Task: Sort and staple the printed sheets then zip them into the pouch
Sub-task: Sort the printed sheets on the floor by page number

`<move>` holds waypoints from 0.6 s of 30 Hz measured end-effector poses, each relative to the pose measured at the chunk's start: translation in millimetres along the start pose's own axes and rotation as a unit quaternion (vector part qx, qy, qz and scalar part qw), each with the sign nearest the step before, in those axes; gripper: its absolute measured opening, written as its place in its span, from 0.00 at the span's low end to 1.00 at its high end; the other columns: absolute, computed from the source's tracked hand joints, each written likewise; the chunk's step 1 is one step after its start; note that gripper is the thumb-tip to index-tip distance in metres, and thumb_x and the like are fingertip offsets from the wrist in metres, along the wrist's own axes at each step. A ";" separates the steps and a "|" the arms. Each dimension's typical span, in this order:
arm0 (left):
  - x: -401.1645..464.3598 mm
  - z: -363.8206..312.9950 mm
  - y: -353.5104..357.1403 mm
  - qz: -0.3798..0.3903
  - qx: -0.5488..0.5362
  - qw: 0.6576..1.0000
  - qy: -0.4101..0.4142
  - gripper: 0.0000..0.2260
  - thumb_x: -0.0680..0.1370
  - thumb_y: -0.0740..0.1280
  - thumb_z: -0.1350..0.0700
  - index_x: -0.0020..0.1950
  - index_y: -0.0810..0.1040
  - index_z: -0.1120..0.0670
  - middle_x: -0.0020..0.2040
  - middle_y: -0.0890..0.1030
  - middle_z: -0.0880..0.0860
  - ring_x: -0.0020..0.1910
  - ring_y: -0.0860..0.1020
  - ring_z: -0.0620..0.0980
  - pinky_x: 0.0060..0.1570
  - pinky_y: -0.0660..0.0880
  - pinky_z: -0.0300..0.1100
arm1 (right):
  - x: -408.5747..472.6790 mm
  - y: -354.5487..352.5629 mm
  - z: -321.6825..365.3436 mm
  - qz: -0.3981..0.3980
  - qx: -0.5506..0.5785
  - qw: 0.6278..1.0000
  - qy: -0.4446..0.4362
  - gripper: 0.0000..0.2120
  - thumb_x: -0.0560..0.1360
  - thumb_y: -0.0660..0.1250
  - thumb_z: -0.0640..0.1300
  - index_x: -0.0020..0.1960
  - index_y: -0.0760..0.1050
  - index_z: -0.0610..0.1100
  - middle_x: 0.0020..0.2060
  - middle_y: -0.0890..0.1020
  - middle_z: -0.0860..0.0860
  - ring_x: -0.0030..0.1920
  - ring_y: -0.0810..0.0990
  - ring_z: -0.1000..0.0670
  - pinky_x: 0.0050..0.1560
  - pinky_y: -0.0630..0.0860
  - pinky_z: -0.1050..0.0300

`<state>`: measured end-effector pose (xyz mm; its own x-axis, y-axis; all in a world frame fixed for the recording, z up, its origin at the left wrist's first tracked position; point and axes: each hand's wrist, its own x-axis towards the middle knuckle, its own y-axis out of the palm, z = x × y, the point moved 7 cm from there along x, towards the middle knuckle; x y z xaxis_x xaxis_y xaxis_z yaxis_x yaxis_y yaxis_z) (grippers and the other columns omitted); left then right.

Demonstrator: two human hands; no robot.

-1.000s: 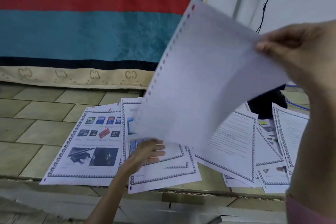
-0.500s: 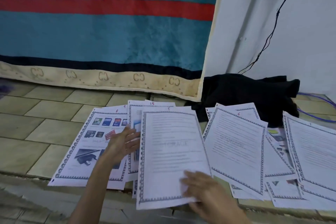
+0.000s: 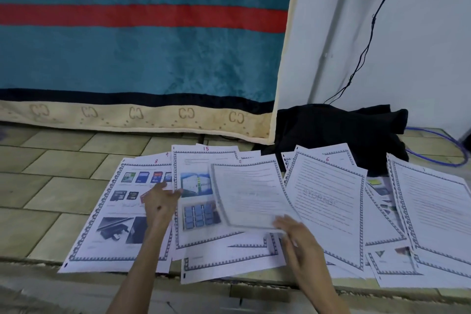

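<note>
Printed sheets with patterned borders lie fanned out on the tiled floor. Sheet 8, with memory-card pictures, is at the left, and beside it lies sheet 15 with blue photos. My left hand rests flat across both, fingers spread at sheet 15's left edge. My right hand pinches the lower right corner of a blurred text sheet, which is held just above the pile. Text sheet 6 and another text sheet lie to the right. I see no stapler or pouch.
A teal blanket with a red stripe hangs behind the sheets. A black cloth bundle sits against the white wall, with a thin black cable above it and a purple cable beside it. A step edge runs along the front.
My right hand brought the raised sheet down onto the pile, then slid it right and lifted it, uncovering sheet 15. My left hand stayed on the left sheets.
</note>
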<state>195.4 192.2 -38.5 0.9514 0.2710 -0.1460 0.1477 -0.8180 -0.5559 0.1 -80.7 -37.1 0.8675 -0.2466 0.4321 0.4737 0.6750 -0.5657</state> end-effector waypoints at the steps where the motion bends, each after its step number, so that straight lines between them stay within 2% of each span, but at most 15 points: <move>1: -1.7 -3.7 2.2 0.006 -0.009 1.000 0.016 0.16 0.75 0.69 0.58 0.61 0.76 0.63 0.54 0.81 0.62 0.55 0.78 0.59 0.52 0.72 0.44 | 2.8 -8.1 -1.8 -0.033 0.013 0.999 0.036 0.14 0.77 0.54 0.61 0.57 0.74 0.63 0.57 0.77 0.68 0.60 0.74 0.65 0.60 0.68 0.73; 3: -14.7 -22.4 5.1 -0.014 -0.008 0.993 0.115 0.07 0.75 0.68 0.60 0.52 0.81 0.59 0.48 0.83 0.58 0.47 0.80 0.54 0.44 0.71 0.39 | 5.6 -27.8 -15.2 -0.132 0.043 0.983 0.123 0.19 0.75 0.53 0.64 0.59 0.74 0.59 0.44 0.82 0.63 0.40 0.79 0.57 0.39 0.72 0.74; 4: -25.8 -33.9 9.0 -0.028 -0.001 0.984 0.174 0.05 0.75 0.68 0.60 0.49 0.82 0.56 0.47 0.83 0.55 0.44 0.80 0.51 0.42 0.72 0.38 | 6.9 -38.1 -21.5 -0.180 0.050 0.968 0.166 0.19 0.77 0.54 0.62 0.61 0.74 0.54 0.37 0.80 0.58 0.33 0.76 0.52 0.31 0.70 0.69; 5: -40.0 -44.0 15.1 -0.032 0.012 0.973 0.229 0.05 0.75 0.68 0.61 0.48 0.83 0.55 0.46 0.83 0.52 0.42 0.81 0.49 0.41 0.74 0.37 | 7.1 -46.9 -29.3 -0.220 0.053 0.953 0.200 0.16 0.79 0.56 0.57 0.62 0.71 0.52 0.33 0.78 0.52 0.31 0.74 0.49 0.30 0.69 0.64; 6: -55.1 -53.1 22.7 -0.030 0.030 0.958 0.285 0.06 0.75 0.68 0.63 0.47 0.84 0.55 0.45 0.84 0.51 0.39 0.81 0.48 0.38 0.76 0.36 | 6.5 -53.9 -36.7 -0.252 0.063 0.939 0.226 0.13 0.80 0.57 0.52 0.64 0.68 0.53 0.34 0.77 0.48 0.32 0.74 0.47 0.31 0.69 0.61; 7: -69.5 -60.3 30.8 -0.026 0.054 0.939 0.340 0.08 0.73 0.68 0.64 0.46 0.84 0.54 0.41 0.85 0.50 0.35 0.81 0.47 0.33 0.77 0.35 | 5.3 -58.9 -44.6 -0.284 0.077 0.924 0.246 0.15 0.80 0.57 0.48 0.66 0.65 0.55 0.38 0.78 0.44 0.35 0.75 0.46 0.34 0.71 0.58; 9: -93.0 -65.9 48.9 -0.011 0.111 0.901 0.419 0.09 0.68 0.67 0.62 0.42 0.84 0.52 0.34 0.84 0.48 0.28 0.79 0.44 0.24 0.74 0.35 | 0.6 -65.4 -58.7 -0.332 0.096 0.898 0.274 0.20 0.80 0.58 0.43 0.69 0.60 0.59 0.58 0.77 0.42 0.46 0.77 0.45 0.48 0.75 0.52; 10: -100.7 -64.6 57.2 -0.004 0.131 0.885 0.447 0.08 0.69 0.66 0.60 0.40 0.84 0.51 0.33 0.83 0.46 0.27 0.79 0.44 0.25 0.73 0.35 | -2.9 -67.6 -63.5 -0.350 0.092 0.887 0.288 0.22 0.80 0.59 0.43 0.68 0.58 0.63 0.66 0.72 0.45 0.51 0.76 0.45 0.52 0.74 0.50; 11: -106.0 -61.9 63.5 -0.003 0.144 0.875 0.463 0.09 0.70 0.63 0.57 0.39 0.83 0.50 0.33 0.82 0.45 0.28 0.78 0.44 0.26 0.72 0.34 | -5.3 -69.7 -66.9 -0.361 0.089 0.880 0.297 0.24 0.80 0.59 0.42 0.66 0.57 0.67 0.69 0.68 0.48 0.53 0.75 0.46 0.55 0.73 0.48; 12: -109.2 -58.0 68.5 0.008 0.142 0.875 0.463 0.10 0.71 0.61 0.54 0.40 0.82 0.49 0.34 0.82 0.44 0.30 0.78 0.43 0.27 0.73 0.34 | -6.6 -70.6 -70.5 -0.363 0.088 0.878 0.298 0.26 0.80 0.59 0.41 0.65 0.56 0.70 0.70 0.66 0.48 0.53 0.74 0.46 0.57 0.74 0.50; 13: -111.1 -54.6 71.3 0.021 0.129 0.882 0.453 0.10 0.72 0.60 0.53 0.42 0.81 0.48 0.37 0.83 0.44 0.33 0.78 0.42 0.29 0.73 0.34 | -7.1 -70.9 -71.7 -0.360 0.089 0.882 0.291 0.27 0.80 0.58 0.40 0.65 0.56 0.71 0.70 0.66 0.48 0.53 0.74 0.47 0.57 0.75 0.56; 15: -110.2 -48.6 73.9 0.055 0.089 0.903 0.416 0.08 0.75 0.62 0.52 0.47 0.81 0.48 0.41 0.83 0.45 0.40 0.76 0.41 0.35 0.73 0.34 | -7.7 -69.3 -71.0 -0.345 0.090 0.893 0.275 0.29 0.80 0.57 0.37 0.68 0.57 0.69 0.64 0.71 0.49 0.49 0.74 0.50 0.49 0.73 0.68; 17: -101.1 -43.3 70.6 0.092 0.023 0.943 0.319 0.07 0.77 0.65 0.54 0.52 0.80 0.50 0.46 0.82 0.46 0.46 0.77 0.41 0.43 0.74 0.33 | -7.3 -64.5 -71.5 -0.322 0.077 0.906 0.262 0.28 0.80 0.56 0.38 0.63 0.62 0.72 0.50 0.76 0.50 0.42 0.74 0.51 0.44 0.71 0.69; 18: -96.6 -40.6 65.9 0.098 -0.015 0.958 0.269 0.06 0.78 0.65 0.55 0.53 0.79 0.49 0.47 0.81 0.46 0.49 0.78 0.43 0.45 0.74 0.33 | -6.3 -61.2 -72.4 -0.309 0.074 0.912 0.260 0.27 0.81 0.55 0.38 0.59 0.67 0.73 0.49 0.77 0.53 0.43 0.74 0.52 0.45 0.71 0.67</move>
<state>124.2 91.4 -27.8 0.9621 -0.1829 0.2023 -0.0476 -0.8431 -0.5357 -23.4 -170.8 -56.1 0.4152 -0.8819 0.2231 0.9040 0.3726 -0.2096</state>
